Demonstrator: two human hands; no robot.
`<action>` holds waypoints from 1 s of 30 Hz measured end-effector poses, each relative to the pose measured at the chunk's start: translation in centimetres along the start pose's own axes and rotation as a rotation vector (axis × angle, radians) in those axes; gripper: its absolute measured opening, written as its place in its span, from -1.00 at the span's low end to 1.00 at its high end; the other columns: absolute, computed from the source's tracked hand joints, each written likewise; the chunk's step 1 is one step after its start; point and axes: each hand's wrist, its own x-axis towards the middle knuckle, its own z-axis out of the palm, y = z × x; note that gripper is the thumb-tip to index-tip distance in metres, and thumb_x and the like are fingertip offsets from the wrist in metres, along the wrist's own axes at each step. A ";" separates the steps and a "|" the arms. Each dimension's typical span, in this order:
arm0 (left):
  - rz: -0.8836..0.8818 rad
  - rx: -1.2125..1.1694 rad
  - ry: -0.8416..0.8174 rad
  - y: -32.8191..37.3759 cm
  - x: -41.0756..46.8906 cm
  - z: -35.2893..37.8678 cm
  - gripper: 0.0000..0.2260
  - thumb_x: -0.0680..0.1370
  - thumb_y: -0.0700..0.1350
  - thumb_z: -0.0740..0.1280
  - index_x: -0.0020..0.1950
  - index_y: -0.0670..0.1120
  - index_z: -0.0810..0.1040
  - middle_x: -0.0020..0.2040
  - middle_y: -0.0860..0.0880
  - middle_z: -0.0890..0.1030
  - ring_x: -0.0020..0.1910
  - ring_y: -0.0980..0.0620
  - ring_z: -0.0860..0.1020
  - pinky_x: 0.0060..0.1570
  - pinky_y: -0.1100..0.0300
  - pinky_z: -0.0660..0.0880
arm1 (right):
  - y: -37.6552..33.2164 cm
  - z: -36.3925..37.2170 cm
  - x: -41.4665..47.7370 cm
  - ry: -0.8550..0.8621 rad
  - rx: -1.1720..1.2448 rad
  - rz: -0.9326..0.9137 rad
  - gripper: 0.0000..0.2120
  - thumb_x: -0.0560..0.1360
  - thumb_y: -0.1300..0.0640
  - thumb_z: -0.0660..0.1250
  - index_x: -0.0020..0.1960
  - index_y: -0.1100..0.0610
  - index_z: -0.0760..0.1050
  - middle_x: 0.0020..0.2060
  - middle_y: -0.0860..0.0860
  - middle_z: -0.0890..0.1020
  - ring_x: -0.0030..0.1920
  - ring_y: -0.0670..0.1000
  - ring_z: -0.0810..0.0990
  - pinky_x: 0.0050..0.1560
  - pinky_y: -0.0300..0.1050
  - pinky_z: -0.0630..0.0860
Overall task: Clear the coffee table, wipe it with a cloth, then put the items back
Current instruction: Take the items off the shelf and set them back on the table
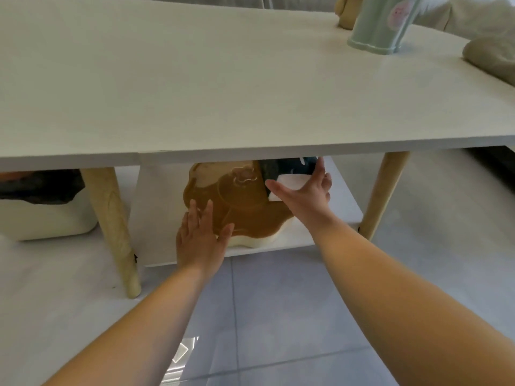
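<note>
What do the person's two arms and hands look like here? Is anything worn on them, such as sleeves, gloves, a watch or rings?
Both forearms are bare up to the picture's lower edge: no sleeves show. The left hand and the right hand have no gloves, and no watch or bracelet shows on either wrist. No ring is visible on the fingers that show. Fingernails look short and unpainted, though the picture is slightly blurred.

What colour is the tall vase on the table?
Pale mint green vase with a pink flower mark, seen in the head view.
</note>
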 end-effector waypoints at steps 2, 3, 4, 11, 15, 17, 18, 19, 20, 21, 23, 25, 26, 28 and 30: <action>0.007 -0.017 0.006 -0.2 0.1 0.3 -0.41 0.52 0.17 0.06 0.46 0.03 -0.08 0.52 -0.07 -0.13 0.48 -0.11 -0.04 0.41 -0.01 -0.01 | -0.5 0.7 0.5 0.064 0.030 0.021 0.05 0.24 -0.18 0.43 0.44 -0.04 -0.23 0.47 0.11 -0.05 0.44 0.25 0.01 0.38 0.18 0.13; 0.007 -0.022 0.007 -0.3 0.0 0.5 -0.41 0.52 0.17 0.05 0.46 0.03 -0.09 0.52 -0.07 -0.13 0.48 -0.11 -0.03 0.41 -0.02 -0.01 | -0.5 1.0 0.7 0.095 0.046 0.029 0.04 0.24 -0.17 0.44 0.44 -0.04 -0.21 0.46 0.11 -0.03 0.43 0.24 0.03 0.36 0.18 0.15; 0.008 -0.023 0.009 -0.3 0.0 0.6 -0.41 0.51 0.18 0.05 0.46 0.03 -0.09 0.52 -0.07 -0.14 0.48 -0.11 -0.03 0.41 -0.02 0.00 | -0.5 1.2 0.8 0.119 0.064 0.025 0.02 0.24 -0.15 0.44 0.44 -0.04 -0.18 0.45 0.11 0.00 0.42 0.23 0.07 0.35 0.17 0.18; 0.006 -0.008 -0.008 -0.4 0.3 0.5 -0.38 0.50 0.20 0.07 0.46 0.02 -0.07 0.52 -0.07 -0.14 0.48 -0.12 -0.02 0.41 -0.04 0.00 | 0.2 1.2 0.7 0.149 0.164 -0.021 -0.18 0.26 0.06 0.44 0.37 -0.03 0.02 0.26 0.11 0.25 0.26 0.17 0.32 0.19 0.03 0.37; -0.012 0.023 -0.032 0.0 0.5 0.1 -0.39 0.50 0.19 0.09 0.46 0.03 -0.06 0.52 -0.07 -0.14 0.48 -0.12 -0.03 0.42 -0.07 -0.05 | 1.1 0.1 -0.6 0.140 0.205 -0.039 -0.17 0.28 0.11 0.44 0.38 -0.02 0.02 0.29 0.11 0.23 0.29 0.14 0.29 0.25 -0.01 0.33; -0.029 0.062 -0.060 0.2 0.6 -0.4 -0.38 0.49 0.19 0.11 0.46 0.04 -0.07 0.52 -0.07 -0.14 0.48 -0.12 -0.05 0.42 -0.08 -0.09 | 1.7 -0.8 -1.8 0.124 0.188 -0.068 -0.17 0.29 0.13 0.44 0.39 0.01 0.02 0.31 0.10 0.21 0.31 0.10 0.26 0.24 -0.10 0.27; -0.037 0.071 -0.074 0.3 0.5 -0.7 -0.36 0.49 0.20 0.12 0.46 0.04 -0.07 0.52 -0.06 -0.13 0.48 -0.11 -0.06 0.42 -0.09 -0.11 | 2.1 -1.5 -2.4 0.118 0.178 -0.080 -0.17 0.29 0.14 0.45 0.39 0.01 0.02 0.33 0.09 0.20 0.32 0.07 0.24 0.23 -0.12 0.26; -0.040 0.065 -0.077 0.4 0.5 -1.0 -0.35 0.48 0.20 0.14 0.46 0.04 -0.07 0.52 -0.06 -0.11 0.48 -0.11 -0.06 0.42 -0.09 -0.11 | 2.4 -2.4 -3.1 0.118 0.173 -0.090 -0.17 0.29 0.15 0.46 0.39 0.01 0.04 0.34 0.07 0.20 0.33 0.05 0.23 0.23 -0.12 0.27; -0.037 0.037 -0.068 0.5 0.3 -1.4 -0.34 0.47 0.19 0.16 0.46 0.03 -0.07 0.52 -0.06 -0.08 0.48 -0.11 -0.04 0.42 -0.10 -0.09 | 2.8 -3.4 -3.8 0.115 0.174 -0.100 -0.17 0.28 0.17 0.47 0.38 -0.01 0.05 0.34 0.05 0.21 0.32 0.02 0.24 0.23 -0.11 0.28; -0.025 -0.015 -0.053 0.8 0.1 -1.8 -0.33 0.47 0.18 0.17 0.46 0.03 -0.07 0.52 -0.06 -0.04 0.48 -0.11 0.00 0.43 -0.11 -0.03 | 3.2 -4.5 -4.5 0.098 0.185 -0.112 -0.18 0.27 0.18 0.48 0.37 -0.04 0.07 0.33 0.02 0.23 0.30 0.00 0.25 0.23 -0.10 0.31; 0.028 -0.178 -0.064 1.9 -0.7 -2.8 -0.33 0.47 0.15 0.20 0.46 0.04 -0.08 0.52 -0.04 0.01 0.46 -0.12 0.07 0.41 -0.13 0.09 | 3.9 -6.9 -5.9 0.014 0.239 -0.138 -0.22 0.28 0.22 0.47 0.33 -0.07 0.10 0.25 -0.06 0.31 0.23 -0.04 0.33 0.17 -0.14 0.42; 0.068 -0.348 -0.115 3.8 -2.1 -3.5 -0.34 0.46 0.14 0.22 0.45 0.11 -0.08 0.51 0.01 0.03 0.45 -0.10 0.11 0.38 -0.08 0.16 | 4.5 -9.4 -7.2 -0.114 0.288 -0.164 -0.29 0.30 0.26 0.44 0.23 -0.16 0.13 0.08 -0.23 0.37 0.05 -0.14 0.47 -0.12 -0.35 0.55; 0.081 -0.409 -0.138 4.8 -2.8 -3.7 -0.34 0.46 0.13 0.22 0.44 0.15 -0.08 0.50 0.03 0.05 0.44 -0.08 0.12 0.35 -0.05 0.17 | 4.7 -10.6 -7.9 -0.177 0.300 -0.168 -0.33 0.31 0.27 0.43 0.17 -0.20 0.14 0.02 -0.28 0.37 -0.03 -0.18 0.53 -0.27 -0.41 0.55; 0.128 -0.504 -0.201 6.8 -4.3 -4.0 -0.37 0.45 0.11 0.24 0.41 0.21 -0.04 0.47 0.07 0.12 0.43 -0.03 0.14 0.32 0.04 0.19 | 5.2 -12.8 -9.1 -0.291 0.342 -0.147 -0.35 0.33 0.29 0.41 0.14 -0.24 0.17 0.02 -0.28 0.38 -0.09 -0.31 0.57 -0.38 -0.39 0.53; 0.227 -0.636 -0.300 8.7 -5.7 -4.3 -0.51 0.46 0.03 0.27 0.33 0.25 0.14 0.34 0.17 0.31 0.36 0.08 0.27 0.25 0.28 0.27 | 5.4 -14.7 -10.2 -0.383 0.378 -0.125 -0.32 0.32 0.29 0.41 0.14 -0.31 0.18 0.10 -0.24 0.39 -0.07 -0.35 0.57 -0.31 -0.30 0.57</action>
